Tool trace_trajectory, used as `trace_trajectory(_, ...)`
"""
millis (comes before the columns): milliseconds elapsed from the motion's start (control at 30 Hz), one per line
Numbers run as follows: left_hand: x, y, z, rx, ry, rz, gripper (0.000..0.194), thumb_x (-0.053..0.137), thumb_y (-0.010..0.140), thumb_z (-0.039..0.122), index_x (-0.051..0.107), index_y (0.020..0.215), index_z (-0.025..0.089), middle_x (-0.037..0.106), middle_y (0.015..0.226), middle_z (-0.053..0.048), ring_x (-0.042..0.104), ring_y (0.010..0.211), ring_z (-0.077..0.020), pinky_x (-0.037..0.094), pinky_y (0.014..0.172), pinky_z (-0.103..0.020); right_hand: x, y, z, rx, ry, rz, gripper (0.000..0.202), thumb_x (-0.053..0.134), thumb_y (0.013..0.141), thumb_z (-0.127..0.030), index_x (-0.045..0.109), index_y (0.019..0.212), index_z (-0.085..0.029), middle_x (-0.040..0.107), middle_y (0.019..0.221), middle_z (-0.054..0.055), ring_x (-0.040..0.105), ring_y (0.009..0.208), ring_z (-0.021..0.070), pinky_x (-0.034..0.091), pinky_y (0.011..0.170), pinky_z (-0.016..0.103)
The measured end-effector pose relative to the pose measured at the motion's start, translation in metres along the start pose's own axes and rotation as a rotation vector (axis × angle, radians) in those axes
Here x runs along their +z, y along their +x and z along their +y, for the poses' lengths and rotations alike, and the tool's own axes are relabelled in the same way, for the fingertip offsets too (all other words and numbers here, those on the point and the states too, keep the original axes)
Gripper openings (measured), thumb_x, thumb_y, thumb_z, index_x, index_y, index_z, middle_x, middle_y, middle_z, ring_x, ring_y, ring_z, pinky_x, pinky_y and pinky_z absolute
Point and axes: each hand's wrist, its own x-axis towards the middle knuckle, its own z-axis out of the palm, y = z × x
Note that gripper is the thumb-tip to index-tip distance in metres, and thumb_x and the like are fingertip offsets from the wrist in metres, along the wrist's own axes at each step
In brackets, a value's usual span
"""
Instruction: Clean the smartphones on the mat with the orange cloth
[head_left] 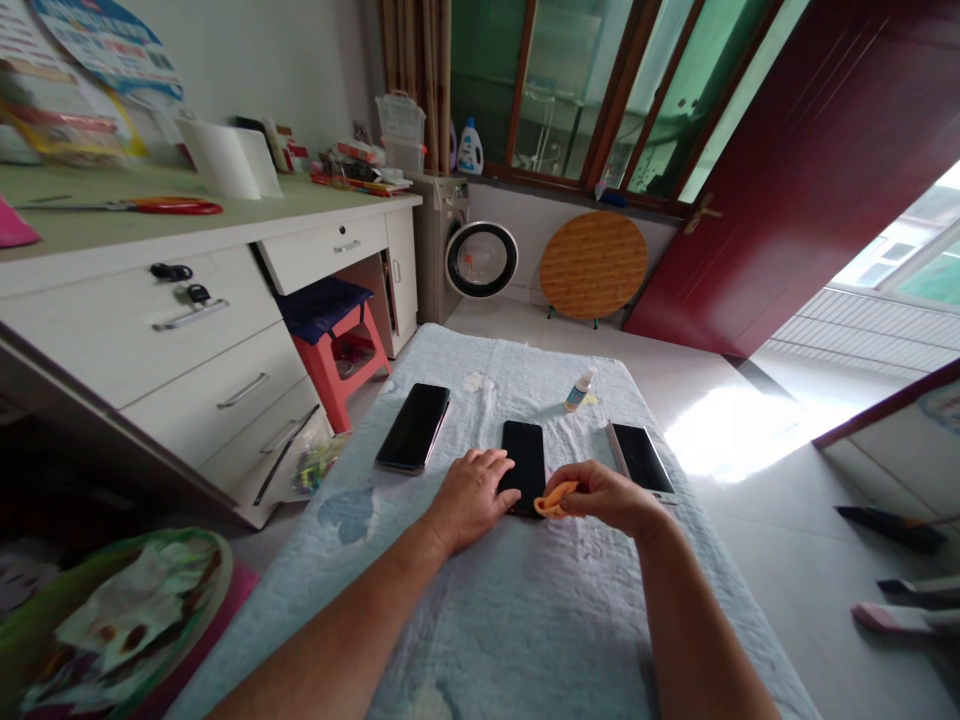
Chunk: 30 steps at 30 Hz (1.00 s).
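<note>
A black smartphone (525, 452) lies face up on the cloth-covered table (510, 620), its screen dark. My left hand (471, 497) holds it at the left edge, fingertips along the side and thumb near its lower end. My right hand (609, 496) pinches a folded orange cloth (556, 500), which touches the phone's lower right edge. To the left lies a larger dark-screened phone (415, 427). A phone with a light frame (645, 460) lies to the right of my right hand. Beyond the middle phone stands a small white bottle (578, 392) with a blue label.
A white desk (217, 350) with drawers runs along the left, a red stool (352, 345) by it. A bin (217, 600) with waste stands at the lower left. At the back are a washing machine with its door open (482, 260) and a round wooden board (592, 262).
</note>
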Motion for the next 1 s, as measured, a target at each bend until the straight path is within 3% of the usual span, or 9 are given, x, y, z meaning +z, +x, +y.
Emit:
trace_trajectory(133,0.0,0.003,-0.006,0.004,-0.054,-0.003,0.031,0.051,0.089,0.025,0.059,0.119,0.023,0.055,0.13,-0.005,0.05,0.116,-0.0226,0.038,0.102,-0.038,0.011,0.006,-0.009,-0.129,-0.155,0.114,0.031,0.049,0.067,-0.005,0.065,0.09,-0.017,0.067,0.09,0.003,0.062,0.083,0.0131,0.047,0.076,0.025)
trace_trajectory(233,0.001,0.004,-0.009,0.001,-0.073,0.003,0.033,0.054,0.087,0.022,0.059,0.119,0.024,0.051,0.136,-0.005,0.048,0.119,-0.0232,0.037,0.103,-0.039,0.023,0.007,-0.017,-0.184,-0.451,0.171,0.035,0.044,0.063,0.0,0.066,0.083,-0.018,0.062,0.09,0.002,0.058,0.084,0.0127,0.045,0.081,0.027)
trace_trajectory(367,0.002,0.002,-0.011,0.001,-0.076,0.0,0.036,0.055,0.086,0.023,0.058,0.122,0.024,0.045,0.143,-0.004,0.047,0.122,-0.0237,0.036,0.105,-0.04,0.038,0.006,-0.025,-0.143,-0.681,0.2,0.031,0.054,0.064,-0.003,0.065,0.087,-0.019,0.054,0.096,0.004,0.053,0.089,0.0154,0.044,0.084,0.029)
trace_trajectory(533,0.0,0.002,-0.011,0.003,-0.077,-0.02,0.039,0.055,0.088,0.025,0.055,0.127,0.024,0.048,0.141,-0.003,0.048,0.12,-0.0226,0.036,0.104,-0.039,0.041,0.004,-0.026,-0.073,-0.694,0.203,0.023,0.052,0.074,-0.005,0.066,0.085,-0.018,0.053,0.094,0.004,0.054,0.081,0.012,0.043,0.079,0.026)
trace_trajectory(667,-0.001,0.003,-0.01,-0.002,-0.066,-0.027,0.037,0.055,0.088,0.026,0.058,0.125,0.024,0.049,0.14,-0.003,0.049,0.118,-0.0226,0.037,0.104,-0.039,0.037,-0.004,-0.029,-0.009,-0.759,0.18,0.027,0.049,0.073,-0.001,0.069,0.078,-0.018,0.055,0.085,0.003,0.055,0.075,0.011,0.041,0.073,0.024)
trace_trajectory(833,0.0,0.003,-0.01,-0.004,-0.063,-0.016,0.037,0.055,0.087,0.026,0.059,0.124,0.023,0.05,0.14,-0.002,0.049,0.117,-0.0224,0.038,0.103,-0.038,0.052,-0.015,-0.035,-0.138,-0.72,0.145,0.027,0.051,0.074,-0.002,0.069,0.08,-0.02,0.06,0.084,0.002,0.056,0.079,0.0126,0.041,0.073,0.024)
trace_trajectory(1000,0.003,0.003,-0.012,0.01,-0.057,-0.003,0.037,0.056,0.087,0.026,0.058,0.124,0.025,0.049,0.14,-0.001,0.049,0.117,-0.022,0.037,0.104,-0.037,0.076,-0.007,-0.029,-0.18,-0.672,0.221,0.021,0.053,0.078,-0.006,0.068,0.085,-0.019,0.06,0.085,0.003,0.055,0.075,0.0122,0.041,0.07,0.023)
